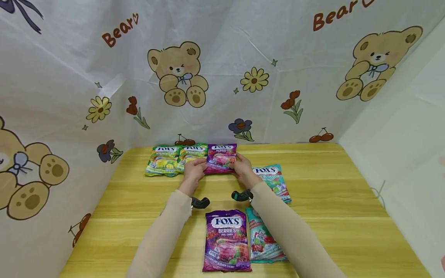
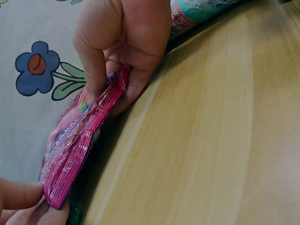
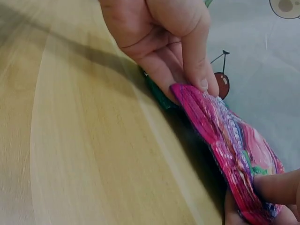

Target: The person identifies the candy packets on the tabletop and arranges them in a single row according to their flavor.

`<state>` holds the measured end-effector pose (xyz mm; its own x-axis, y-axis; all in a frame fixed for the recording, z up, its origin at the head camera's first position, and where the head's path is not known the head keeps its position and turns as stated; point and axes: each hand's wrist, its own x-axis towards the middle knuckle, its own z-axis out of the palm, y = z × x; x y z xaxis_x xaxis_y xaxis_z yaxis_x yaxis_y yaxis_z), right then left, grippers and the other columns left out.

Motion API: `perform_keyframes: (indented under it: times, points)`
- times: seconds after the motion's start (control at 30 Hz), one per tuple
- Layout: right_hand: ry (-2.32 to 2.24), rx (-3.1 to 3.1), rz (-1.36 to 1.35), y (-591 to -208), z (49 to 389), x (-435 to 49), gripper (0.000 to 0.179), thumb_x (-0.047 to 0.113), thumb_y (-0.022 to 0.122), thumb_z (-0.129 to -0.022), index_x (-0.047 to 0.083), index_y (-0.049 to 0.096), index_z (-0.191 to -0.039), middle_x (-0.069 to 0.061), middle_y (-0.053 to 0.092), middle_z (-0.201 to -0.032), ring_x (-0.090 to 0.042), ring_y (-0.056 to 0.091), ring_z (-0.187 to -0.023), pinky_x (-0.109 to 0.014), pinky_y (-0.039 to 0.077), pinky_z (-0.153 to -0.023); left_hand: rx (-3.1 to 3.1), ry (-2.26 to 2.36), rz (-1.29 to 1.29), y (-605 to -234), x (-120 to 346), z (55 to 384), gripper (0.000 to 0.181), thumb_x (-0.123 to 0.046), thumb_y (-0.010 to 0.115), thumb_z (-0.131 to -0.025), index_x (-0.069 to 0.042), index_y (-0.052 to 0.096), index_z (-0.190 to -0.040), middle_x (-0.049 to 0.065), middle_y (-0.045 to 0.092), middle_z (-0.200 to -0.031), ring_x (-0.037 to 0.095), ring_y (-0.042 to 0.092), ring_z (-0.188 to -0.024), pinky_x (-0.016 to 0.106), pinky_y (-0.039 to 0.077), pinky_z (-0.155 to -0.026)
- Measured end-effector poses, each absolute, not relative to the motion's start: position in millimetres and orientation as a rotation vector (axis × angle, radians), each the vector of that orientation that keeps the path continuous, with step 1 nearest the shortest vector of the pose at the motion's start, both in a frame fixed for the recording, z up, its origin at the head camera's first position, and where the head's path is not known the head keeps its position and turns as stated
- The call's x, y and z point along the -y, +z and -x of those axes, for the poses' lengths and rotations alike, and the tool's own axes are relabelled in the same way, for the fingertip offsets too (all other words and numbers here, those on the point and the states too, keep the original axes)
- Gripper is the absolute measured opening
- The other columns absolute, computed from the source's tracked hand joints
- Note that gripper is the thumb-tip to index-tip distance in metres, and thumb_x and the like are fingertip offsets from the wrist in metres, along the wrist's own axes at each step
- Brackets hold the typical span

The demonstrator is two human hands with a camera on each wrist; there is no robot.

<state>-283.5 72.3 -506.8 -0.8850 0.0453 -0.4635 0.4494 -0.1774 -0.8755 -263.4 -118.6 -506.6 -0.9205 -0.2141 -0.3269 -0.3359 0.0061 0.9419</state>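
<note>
Both hands grip one purple candy bag marked Fox's Berries [image 1: 221, 157] at the back of the table. My left hand [image 1: 194, 170] pinches its lower left corner between thumb and fingers. On the opposite side, my right hand [image 1: 242, 166] holds the right edge, thumb on the front and fingers behind. The left wrist view shows the bag's crimped pink lower edge [image 2: 77, 161] tilted up off the wood. Just left of the bag lies a green Spring Tea bag [image 1: 192, 151], partly overlapping another green bag [image 1: 162, 160].
A teal bag [image 1: 272, 177] lies by the right forearm. Nearer the front are a second purple Berries bag [image 1: 226, 243] and a teal mint bag [image 1: 260, 239], partly hidden by the right sleeve. A bear-print cloth [image 1: 222, 108] rises behind the wooden table [image 1: 323, 216].
</note>
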Motion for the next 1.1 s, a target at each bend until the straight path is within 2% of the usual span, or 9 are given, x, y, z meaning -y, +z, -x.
perform_keyframes:
  times: [0.13, 0.3, 0.4, 0.6, 0.67, 0.9, 1.1]
  points:
    - [-2.090, -1.993, -0.555, -506, 282, -71, 0.075, -0.009, 0.067, -0.089, 0.017, 0.046, -0.157, -0.018, 0.045, -0.159, -0.030, 0.050, -0.134, -0.040, 0.049, -0.113, -2.114, 2.114, 0.618, -507, 118, 262, 0.034, -0.001, 0.066, -0.096, -0.006, 0.072, -0.130, 0.013, 0.069, -0.136, 0.020, 0.064, -0.114, 0.035, 0.059, -0.093]
    - [-1.942, -2.176, -0.521, -503, 282, -70, 0.075, -0.006, 0.071, -0.088, 0.015, 0.048, -0.156, -0.018, 0.042, -0.161, -0.032, 0.042, -0.143, -0.043, 0.042, -0.119, -2.059, 2.178, 0.637, -507, 119, 260, 0.036, 0.000, 0.066, -0.097, -0.006, 0.070, -0.132, 0.014, 0.068, -0.136, 0.025, 0.064, -0.124, 0.041, 0.056, -0.104]
    - [-1.894, -2.214, -0.521, -501, 283, -69, 0.076, -0.005, 0.072, -0.087, 0.015, 0.046, -0.156, -0.018, 0.043, -0.160, -0.031, 0.043, -0.142, -0.042, 0.045, -0.117, -2.017, 2.219, 0.624, -505, 119, 259, 0.038, 0.001, 0.064, -0.098, -0.005, 0.067, -0.135, 0.014, 0.067, -0.139, 0.026, 0.063, -0.128, 0.040, 0.054, -0.108]
    - [-1.833, -2.288, -0.515, -498, 282, -67, 0.077, -0.005, 0.074, -0.086, 0.012, 0.047, -0.155, -0.019, 0.057, -0.148, -0.030, 0.059, -0.125, -0.039, 0.055, -0.104, -1.945, 2.320, 0.597, -500, 121, 254, 0.040, 0.002, 0.063, -0.099, -0.001, 0.063, -0.138, 0.017, 0.065, -0.139, 0.028, 0.061, -0.131, 0.039, 0.053, -0.110]
    - [-1.813, -2.310, -0.505, -499, 280, -67, 0.075, -0.004, 0.074, -0.087, 0.011, 0.046, -0.155, -0.019, 0.057, -0.147, -0.030, 0.060, -0.123, -0.038, 0.056, -0.102, -1.945, 2.326, 0.585, -499, 122, 252, 0.039, 0.001, 0.064, -0.099, 0.000, 0.063, -0.138, 0.017, 0.065, -0.139, 0.028, 0.061, -0.132, 0.039, 0.053, -0.110]
    - [-1.848, -2.320, -0.425, -499, 271, -69, 0.067, 0.001, 0.071, -0.092, 0.002, 0.045, -0.154, -0.023, 0.052, -0.153, -0.034, 0.054, -0.139, -0.043, 0.048, -0.114, -1.948, 2.271, 0.507, -498, 125, 241, 0.041, -0.001, 0.063, -0.100, -0.001, 0.061, -0.140, 0.016, 0.064, -0.142, 0.026, 0.059, -0.134, 0.038, 0.052, -0.110]
    - [-1.899, -2.284, -0.413, -492, 257, -74, 0.056, 0.006, 0.069, -0.096, 0.002, 0.052, -0.149, -0.020, 0.054, -0.151, -0.034, 0.051, -0.141, -0.043, 0.047, -0.116, -1.947, 2.214, 0.454, -499, 127, 227, 0.040, -0.002, 0.062, -0.101, -0.001, 0.061, -0.141, 0.015, 0.064, -0.143, 0.026, 0.060, -0.134, 0.040, 0.051, -0.111]
